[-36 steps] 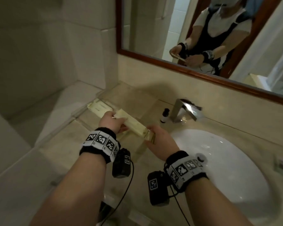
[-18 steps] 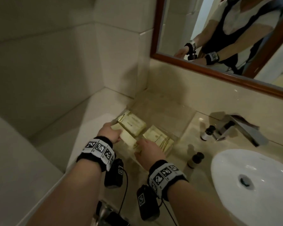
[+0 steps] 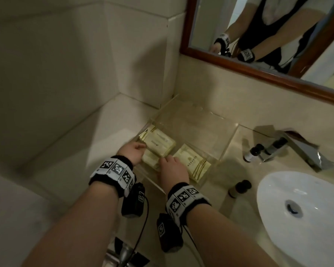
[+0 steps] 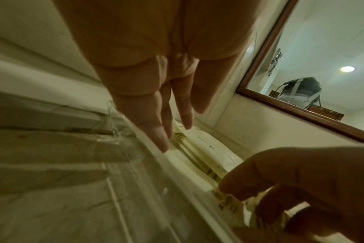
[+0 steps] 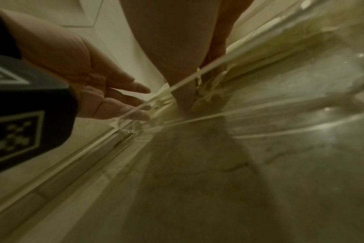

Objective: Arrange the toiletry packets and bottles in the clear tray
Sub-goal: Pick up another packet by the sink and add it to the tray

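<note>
Beige stone worktop (image 3: 237, 143), tiled corner; clear tray (image 3: 210, 120). Left hand (image 3: 132, 153) fingers straight; right hand (image 3: 173, 170) pinches packet (image 4: 226, 199), per left wrist view.

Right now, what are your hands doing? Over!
Left hand open, fingers straight at the tray's left wall. Right hand pinching a packet inside the clear tray. Two small bottles wait outside on the counter. Nothing blocking.

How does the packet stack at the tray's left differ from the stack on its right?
The left stack lies farther back in the clear tray, its top packet bearing small dark print; the right stack lies nearer the front and shows a gold emblem. The left hand touches the left stack; the right hand partly covers the right stack. Both are cream packets.
</note>
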`<state>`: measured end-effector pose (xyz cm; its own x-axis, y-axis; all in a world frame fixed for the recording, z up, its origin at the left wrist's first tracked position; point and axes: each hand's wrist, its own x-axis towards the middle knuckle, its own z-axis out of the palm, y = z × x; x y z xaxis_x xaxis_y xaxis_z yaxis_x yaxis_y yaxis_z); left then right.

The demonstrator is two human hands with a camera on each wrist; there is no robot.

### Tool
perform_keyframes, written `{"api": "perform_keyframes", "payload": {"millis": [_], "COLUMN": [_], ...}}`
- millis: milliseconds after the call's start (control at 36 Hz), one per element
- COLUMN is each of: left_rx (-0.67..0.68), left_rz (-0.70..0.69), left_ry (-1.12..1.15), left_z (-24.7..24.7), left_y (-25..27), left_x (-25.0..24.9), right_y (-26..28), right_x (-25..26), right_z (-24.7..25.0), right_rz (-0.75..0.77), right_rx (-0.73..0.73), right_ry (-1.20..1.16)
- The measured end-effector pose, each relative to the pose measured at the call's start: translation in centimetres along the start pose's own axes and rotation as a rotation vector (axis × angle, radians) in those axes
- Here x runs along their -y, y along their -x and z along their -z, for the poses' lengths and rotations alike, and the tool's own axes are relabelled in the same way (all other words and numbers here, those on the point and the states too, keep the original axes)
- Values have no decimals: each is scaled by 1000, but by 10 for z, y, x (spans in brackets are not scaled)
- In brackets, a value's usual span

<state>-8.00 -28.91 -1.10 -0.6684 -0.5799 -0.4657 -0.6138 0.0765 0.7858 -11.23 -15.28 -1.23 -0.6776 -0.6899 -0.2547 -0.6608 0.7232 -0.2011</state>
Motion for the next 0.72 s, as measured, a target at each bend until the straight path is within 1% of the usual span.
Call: {"api": "perform_keyframes", "payload": {"millis": [111, 306, 417, 583, 722], "left_rx": [19, 39, 14, -13, -5], "left_rz": [4, -8, -31, -95, -175], "left_ry": [13, -32, -76, -138, -151], "left_z": [1, 1, 1, -2, -12], "left_y": [-2, -2, 5, 23, 40], "left_x": [0, -1, -7, -28, -50], "right_y": [-2, -1, 4, 14, 33], "right_x": [0, 1, -3, -16, -34], "right_z": [-1, 1, 5, 23, 46], "right_rz": [0, 32, 31, -2, -7], "right_rx": [-14, -17, -31, -109, -229], "right_ry": [-18, -59, -114, -183, -210]}}
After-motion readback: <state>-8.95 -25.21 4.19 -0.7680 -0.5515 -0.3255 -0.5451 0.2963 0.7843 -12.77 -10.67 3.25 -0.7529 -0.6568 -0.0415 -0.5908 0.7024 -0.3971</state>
